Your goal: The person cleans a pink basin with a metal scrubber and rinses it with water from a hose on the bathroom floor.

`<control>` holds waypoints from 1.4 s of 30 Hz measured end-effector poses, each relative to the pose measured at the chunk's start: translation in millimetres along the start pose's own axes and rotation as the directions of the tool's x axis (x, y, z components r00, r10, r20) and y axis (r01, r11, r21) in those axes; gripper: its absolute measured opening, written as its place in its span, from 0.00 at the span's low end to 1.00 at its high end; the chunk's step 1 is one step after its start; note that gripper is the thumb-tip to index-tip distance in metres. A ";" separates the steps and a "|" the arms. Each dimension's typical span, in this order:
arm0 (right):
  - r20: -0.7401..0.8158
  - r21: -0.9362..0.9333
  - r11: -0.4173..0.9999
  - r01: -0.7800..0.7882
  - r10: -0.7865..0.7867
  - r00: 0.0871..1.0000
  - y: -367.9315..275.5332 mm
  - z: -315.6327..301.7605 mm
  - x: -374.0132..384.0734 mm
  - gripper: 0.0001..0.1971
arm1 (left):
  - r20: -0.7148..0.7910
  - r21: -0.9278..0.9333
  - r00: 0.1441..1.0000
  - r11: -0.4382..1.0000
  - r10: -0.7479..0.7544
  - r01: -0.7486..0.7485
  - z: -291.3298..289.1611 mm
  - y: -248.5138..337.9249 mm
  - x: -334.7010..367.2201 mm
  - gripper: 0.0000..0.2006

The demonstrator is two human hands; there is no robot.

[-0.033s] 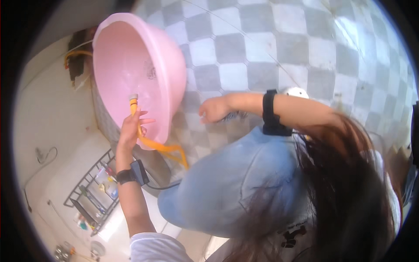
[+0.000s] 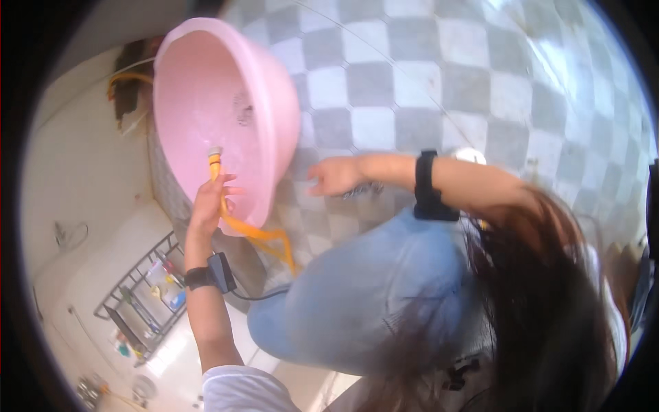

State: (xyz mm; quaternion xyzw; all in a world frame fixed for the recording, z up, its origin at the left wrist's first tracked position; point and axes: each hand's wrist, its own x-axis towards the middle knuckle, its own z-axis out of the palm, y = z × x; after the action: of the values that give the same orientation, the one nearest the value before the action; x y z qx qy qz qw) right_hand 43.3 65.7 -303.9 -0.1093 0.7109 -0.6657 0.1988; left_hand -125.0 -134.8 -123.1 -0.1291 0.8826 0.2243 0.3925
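My left hand grips a yellow hose near its end, some of the fingers stretched out past it. The hose's grey-tipped connector points into a large pink plastic basin, which is tipped on its side with its mouth facing left. Its inner wall looks wet, with a dark printed patch. From my left hand the hose bends down toward my knee. My right hand hangs over the tiled floor, right of the basin and apart from it. Its fingers are loosely bent and apart, with nothing seen in them.
Grey and white checkered tiles cover the floor. My bent knee in blue jeans fills the lower middle. At lower left is a dark metal rack with toiletries. A round white thing lies behind my right forearm. Long hair hangs at lower right.
The view has shifted slightly, so the basin sits a little further right. My right hand's fingers look a bit more spread. My left hand keeps its hold on the hose.
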 end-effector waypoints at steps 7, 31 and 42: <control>0.031 0.606 0.762 -0.228 0.264 0.964 -35.7 -39.6 38.9 0.21 | -0.050 -0.485 0.996 0.870 0.069 -0.085 3.6 -20.2 -21.3 0.19; 0.165 0.391 0.849 -0.356 0.315 0.934 -153.2 -11.5 113.9 0.16 | -0.549 -0.022 0.456 0.534 0.700 -0.845 8.9 -24.1 40.2 0.21; 0.107 0.351 0.826 -0.441 0.432 0.895 -142.4 -27.9 131.2 0.18 | -0.198 -0.053 0.889 0.901 0.413 -0.430 74.5 -282.4 -15.3 0.19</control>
State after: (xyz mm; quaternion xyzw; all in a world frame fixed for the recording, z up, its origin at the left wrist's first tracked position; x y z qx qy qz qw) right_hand -101.9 23.0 -179.9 0.0873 0.5780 -0.7218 0.3705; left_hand 46.5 -341.5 -238.8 0.0270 0.9100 0.3330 0.2453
